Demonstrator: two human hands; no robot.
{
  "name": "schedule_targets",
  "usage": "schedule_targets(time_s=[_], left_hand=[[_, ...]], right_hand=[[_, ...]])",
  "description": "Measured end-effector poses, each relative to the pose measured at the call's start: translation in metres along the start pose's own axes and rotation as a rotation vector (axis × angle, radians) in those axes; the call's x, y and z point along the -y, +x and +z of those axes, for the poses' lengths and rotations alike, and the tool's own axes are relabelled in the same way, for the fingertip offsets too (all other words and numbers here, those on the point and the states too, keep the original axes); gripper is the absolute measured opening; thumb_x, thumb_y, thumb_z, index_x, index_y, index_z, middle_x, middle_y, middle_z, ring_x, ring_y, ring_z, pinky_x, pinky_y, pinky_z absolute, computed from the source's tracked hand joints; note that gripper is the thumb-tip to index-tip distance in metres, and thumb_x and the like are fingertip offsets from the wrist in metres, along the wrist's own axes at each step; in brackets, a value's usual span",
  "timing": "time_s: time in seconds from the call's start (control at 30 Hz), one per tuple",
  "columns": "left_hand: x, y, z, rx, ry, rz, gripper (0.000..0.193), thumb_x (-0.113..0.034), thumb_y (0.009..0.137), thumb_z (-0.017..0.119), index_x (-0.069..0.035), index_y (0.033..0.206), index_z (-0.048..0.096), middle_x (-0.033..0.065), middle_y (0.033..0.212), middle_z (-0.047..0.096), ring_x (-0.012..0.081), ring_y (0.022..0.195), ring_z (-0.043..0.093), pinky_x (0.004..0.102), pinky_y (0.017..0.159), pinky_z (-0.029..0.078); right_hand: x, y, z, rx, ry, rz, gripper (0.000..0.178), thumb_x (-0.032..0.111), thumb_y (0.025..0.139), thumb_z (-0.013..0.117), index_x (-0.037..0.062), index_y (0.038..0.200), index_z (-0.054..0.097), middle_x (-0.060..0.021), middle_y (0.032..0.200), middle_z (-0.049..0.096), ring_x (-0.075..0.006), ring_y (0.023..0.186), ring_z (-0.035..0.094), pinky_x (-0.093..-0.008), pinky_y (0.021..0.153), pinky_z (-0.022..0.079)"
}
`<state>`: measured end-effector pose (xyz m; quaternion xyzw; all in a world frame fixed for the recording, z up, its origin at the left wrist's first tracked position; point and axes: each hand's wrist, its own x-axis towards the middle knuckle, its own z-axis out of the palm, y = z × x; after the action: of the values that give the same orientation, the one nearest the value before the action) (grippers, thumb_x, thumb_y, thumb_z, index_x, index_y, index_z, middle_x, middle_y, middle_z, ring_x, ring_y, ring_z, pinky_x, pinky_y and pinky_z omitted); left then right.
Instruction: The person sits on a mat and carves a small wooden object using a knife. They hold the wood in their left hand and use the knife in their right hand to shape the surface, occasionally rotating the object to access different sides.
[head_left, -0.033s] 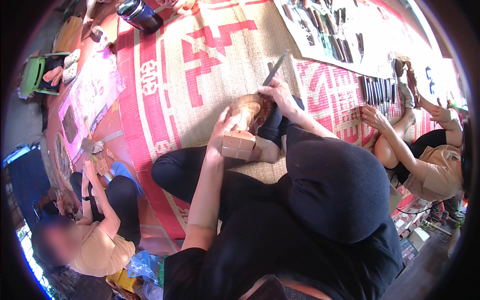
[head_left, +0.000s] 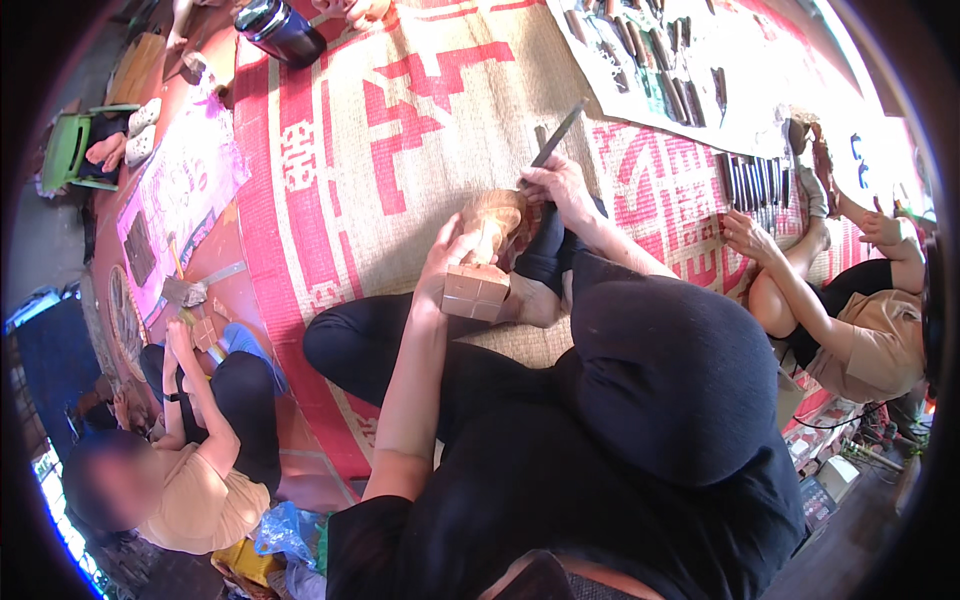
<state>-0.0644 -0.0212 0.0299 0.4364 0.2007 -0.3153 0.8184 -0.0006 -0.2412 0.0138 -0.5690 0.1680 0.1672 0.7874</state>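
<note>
My left hand (head_left: 445, 258) is closed around a pale wooden carving (head_left: 492, 218), which has a rounded top and a square block base (head_left: 474, 291) with lines marked on it. The carving is held tilted over my crossed legs, beside my bare foot. At its upper right, my right hand (head_left: 562, 192) grips a long, dark, narrow carving tool (head_left: 566, 130). One end of the tool points up and away over the mat. Its other end comes down beside the carving's top; whether it touches the wood I cannot tell.
A red and straw-coloured woven mat (head_left: 440, 130) lies under me. Many carving tools rest on a white sheet (head_left: 600, 85) at the far right, with another row (head_left: 757, 182) nearer. A dark tumbler (head_left: 280, 32) stands far left. Co-workers sit left (head_left: 215, 480) and right (head_left: 850, 330).
My right hand and the tool have shifted slightly to the right. The carving's block base has turned or tilted a little in my left hand.
</note>
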Motion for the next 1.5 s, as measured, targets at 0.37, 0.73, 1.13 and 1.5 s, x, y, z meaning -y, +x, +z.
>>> schedule_targets(time_s=[0.37,0.73,1.13,1.5], left_hand=[[0.000,-0.002,0.002,-0.014,-0.037,-0.011,0.080,-0.019,0.085,0.060,-0.007,0.144,0.007,0.0213,0.119,0.050,0.0292,0.081,0.064,0.0353,0.063,0.055],[0.003,-0.002,-0.003,-0.041,-0.067,-0.041,0.082,-0.020,0.084,0.061,-0.008,0.144,0.006,0.0224,0.116,0.050,0.0294,0.080,0.063,0.0363,0.064,0.055],[0.006,-0.001,-0.007,-0.028,-0.075,-0.016,0.081,-0.021,0.084,0.060,-0.008,0.144,0.007,0.0220,0.115,0.052,0.0296,0.081,0.064,0.0367,0.063,0.056],[0.006,-0.003,-0.002,-0.029,-0.057,-0.011,0.081,-0.021,0.085,0.061,-0.008,0.144,0.008,0.0229,0.114,0.052,0.0282,0.079,0.064,0.0370,0.064,0.056]], right_hand=[[-0.005,-0.005,0.002,0.107,-0.149,-0.054,0.007,0.008,0.081,0.064,0.0039,0.087,0.062,-0.0021,0.077,0.063,-0.0102,0.070,0.057,-0.0247,0.064,0.046],[-0.008,0.001,-0.005,0.114,-0.285,-0.081,0.009,0.013,0.082,0.065,0.0058,0.087,0.063,-0.0035,0.082,0.065,-0.0119,0.078,0.060,-0.0274,0.071,0.048],[0.004,-0.006,0.009,0.116,-0.178,-0.043,0.011,0.011,0.081,0.066,0.0027,0.086,0.062,-0.0042,0.077,0.063,-0.0120,0.072,0.059,-0.0273,0.066,0.047],[0.005,0.008,-0.013,-0.007,-0.030,-0.051,0.012,0.012,0.082,0.064,0.0025,0.088,0.059,-0.0079,0.077,0.064,-0.0125,0.068,0.063,-0.0253,0.062,0.050]])
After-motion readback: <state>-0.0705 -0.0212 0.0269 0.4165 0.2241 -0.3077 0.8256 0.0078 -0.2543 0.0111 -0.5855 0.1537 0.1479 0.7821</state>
